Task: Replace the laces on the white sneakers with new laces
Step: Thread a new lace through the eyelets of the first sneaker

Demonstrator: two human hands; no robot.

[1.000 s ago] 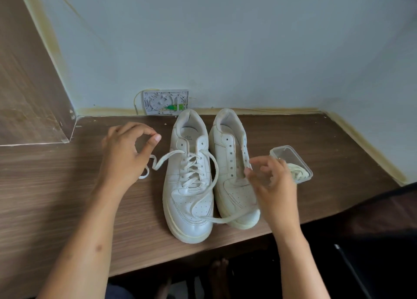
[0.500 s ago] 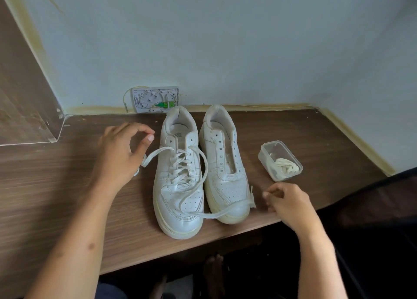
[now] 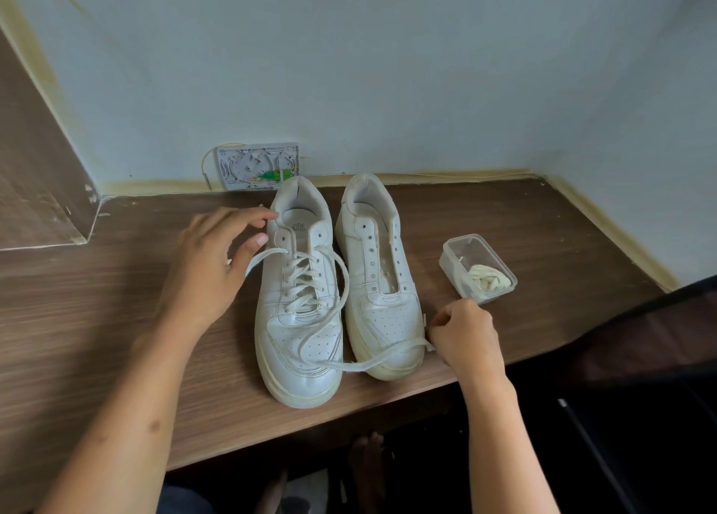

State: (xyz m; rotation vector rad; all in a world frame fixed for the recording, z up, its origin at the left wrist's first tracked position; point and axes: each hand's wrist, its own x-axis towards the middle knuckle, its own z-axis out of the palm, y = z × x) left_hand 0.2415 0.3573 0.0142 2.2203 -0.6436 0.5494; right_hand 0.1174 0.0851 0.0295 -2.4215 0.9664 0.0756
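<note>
Two white sneakers stand side by side on the wooden desk (image 3: 116,300), toes toward me. The left sneaker (image 3: 298,342) carries a loose white lace (image 3: 341,280) through its eyelets. The right sneaker (image 3: 382,311) has bare eyelets. My left hand (image 3: 209,269) sits beside the left sneaker's collar, index finger touching the collar and thumb on the lace's left end. My right hand (image 3: 465,335) is at the right sneaker's toe, pinching the lace's other end, which trails across both toes. A clear plastic tub (image 3: 454,257) holding a bundled cream lace (image 3: 487,276) stands to the right.
A white wall plate (image 3: 258,166) with green parts sits against the wall behind the left sneaker. A wooden side panel (image 3: 35,187) rises at the left. The desk's front edge runs just below the toes; a dark chair (image 3: 640,358) is at the right.
My right hand dropped from over the right sneaker to its toe, drawing the lace end out to the right. My left hand edged toward the left sneaker's collar.
</note>
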